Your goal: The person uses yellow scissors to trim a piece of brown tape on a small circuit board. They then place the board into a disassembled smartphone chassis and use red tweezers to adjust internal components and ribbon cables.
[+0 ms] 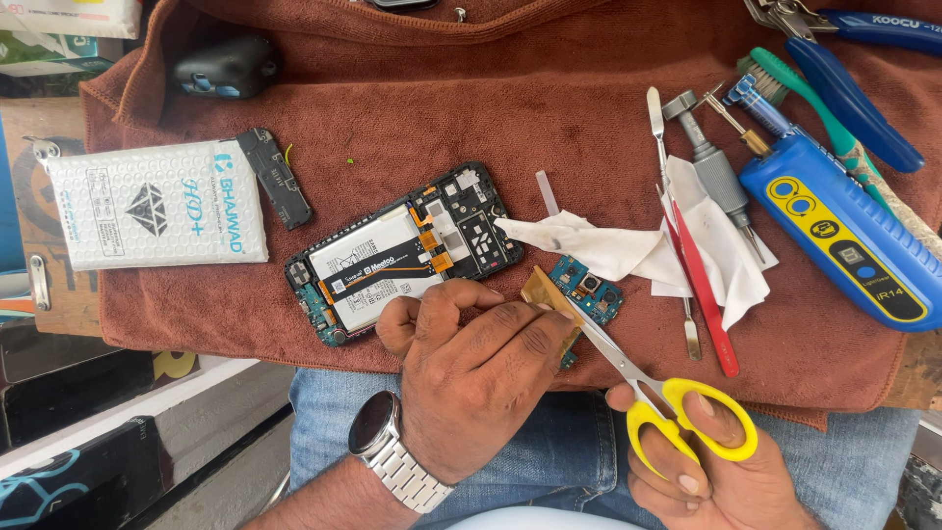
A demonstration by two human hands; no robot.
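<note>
My left hand (471, 368) pinches a small tan strip of tape (543, 291) just below an opened phone (402, 253) whose battery and circuit board show. A steel watch (385, 447) sits on that wrist. My right hand (702, 461) grips yellow-handled scissors (677, 407), and their steel blades reach up-left to the tape beside a small blue circuit board (590, 290). Everything lies on a brown towel (471, 118) spread over my lap.
A white bubble-wrap packet (157, 204) and a black phone part (277, 177) lie at left. White tissue (677, 250), a red spudger (702, 294), a metal pry tool, a screwdriver (711, 162), a blue handheld device (849, 231), a green toothbrush and blue pliers (863, 29) crowd the right.
</note>
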